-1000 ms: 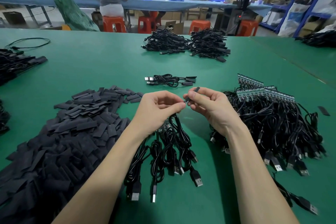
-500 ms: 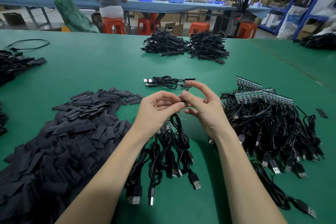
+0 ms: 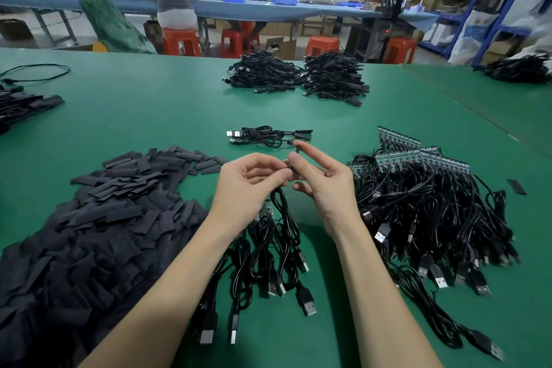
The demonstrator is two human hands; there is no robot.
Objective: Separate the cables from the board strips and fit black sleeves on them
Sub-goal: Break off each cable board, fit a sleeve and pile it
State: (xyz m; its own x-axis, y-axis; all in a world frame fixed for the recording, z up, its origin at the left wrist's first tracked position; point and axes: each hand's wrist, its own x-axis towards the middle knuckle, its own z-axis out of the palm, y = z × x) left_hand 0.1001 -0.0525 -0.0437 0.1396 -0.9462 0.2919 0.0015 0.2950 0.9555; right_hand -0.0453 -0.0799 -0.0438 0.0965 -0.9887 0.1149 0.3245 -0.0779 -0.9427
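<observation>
No writing is readable on anything here. Your left hand [image 3: 251, 185] pinches the cable [image 3: 283, 212] near its top end, fingers curled; the cable hangs down toward you onto the counter [image 3: 149, 116]. Your right hand [image 3: 322, 185] pinches a black sleeve [image 3: 296, 150] between thumb and forefinger, its long axis pointing up and away, other fingers loosely spread.

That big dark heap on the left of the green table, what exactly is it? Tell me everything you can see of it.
The heap of black sleeves is a loose pile of many short, flat, matt black strips, lying every way and overlapping. They look like thin flattened tubing, though the material cannot be told. It spreads from the near left edge toward the middle of the green table, thinning to scattered pieces at its far end. It rests on the table; neither hand touches it.
</observation>
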